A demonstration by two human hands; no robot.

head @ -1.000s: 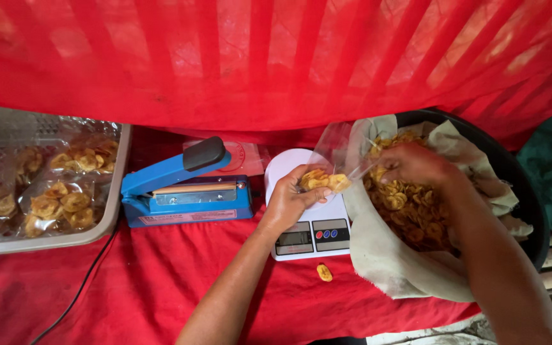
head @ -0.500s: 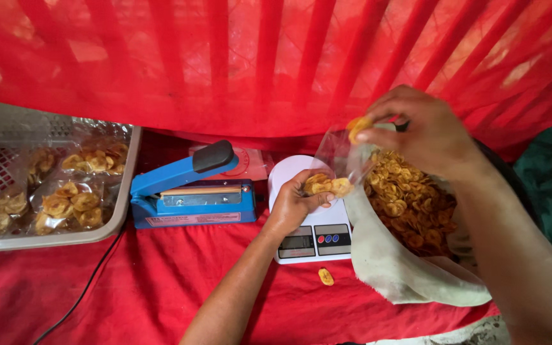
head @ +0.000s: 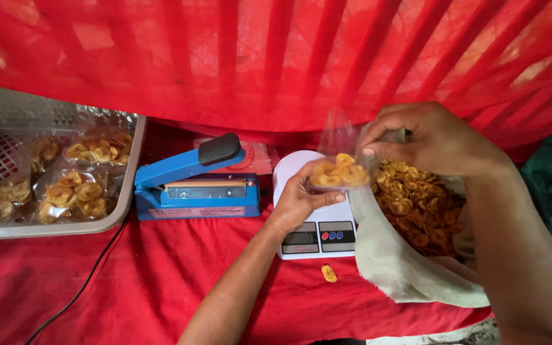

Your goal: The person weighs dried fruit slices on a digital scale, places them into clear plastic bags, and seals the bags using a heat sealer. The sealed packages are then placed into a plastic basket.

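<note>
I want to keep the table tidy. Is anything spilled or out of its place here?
Yes. One loose banana chip lies on the red cloth, just below the digital scale, outside the sack of chips and the small bag that the left hand holds.

Daylight is coming through the red cloth (head: 276,57) hung behind the surface, so pretty much everything picks up a warm reddish cast. It glows in brighter bands up top, with pale blown-out patches toward the upper corners. Light is soft overall, no hard shadows, just a dim bit under the right hand (head: 432,140). The clear bag (head: 340,150) is hazy with a bit of glare. Middle looks reasonably sharp; the near forearms at the bottom edge go soft, and the edges bow slightly.
</note>
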